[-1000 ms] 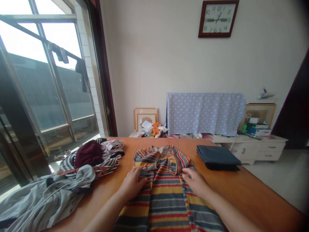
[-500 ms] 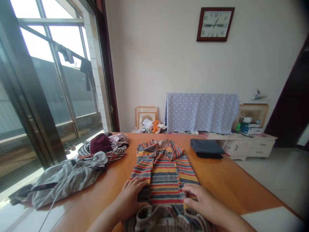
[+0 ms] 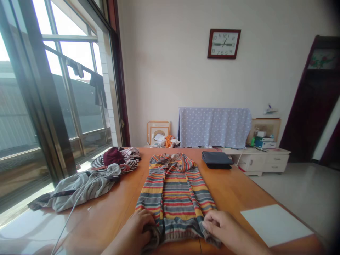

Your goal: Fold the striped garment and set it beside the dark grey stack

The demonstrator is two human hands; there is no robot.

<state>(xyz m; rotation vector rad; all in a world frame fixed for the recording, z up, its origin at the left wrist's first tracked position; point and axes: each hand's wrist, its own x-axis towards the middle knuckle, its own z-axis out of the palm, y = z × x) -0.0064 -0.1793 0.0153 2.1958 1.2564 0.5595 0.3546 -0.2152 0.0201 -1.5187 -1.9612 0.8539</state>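
A striped sweater point(image 3: 175, 193) in orange, red, grey and yellow lies spread on the wooden table in front of me. Its collar points away, and the ribbed hem is nearest me. Both sleeves lie lengthwise over the sides of the body, cuffs toward me. My left hand point(image 3: 142, 225) has its fingers curled over the left sleeve end, closed on the cuff. On the other side my right hand point(image 3: 219, 225) pinches the right sleeve near its cuff, thumb and fingers together.
Crumpled clothes, including a grey garment point(image 3: 87, 187) and a maroon one point(image 3: 113, 157), lie along the left by the window. A folded dark cloth stack point(image 3: 216, 160) is at the far right of the table point(image 3: 231, 191). A white sheet point(image 3: 276, 225) lies near the right edge.
My hands have moved from the middle of the sleeves toward the cuffs. The hem and cuffs, bunched up before, now lie flatter and stretched toward me. The view has shifted too.
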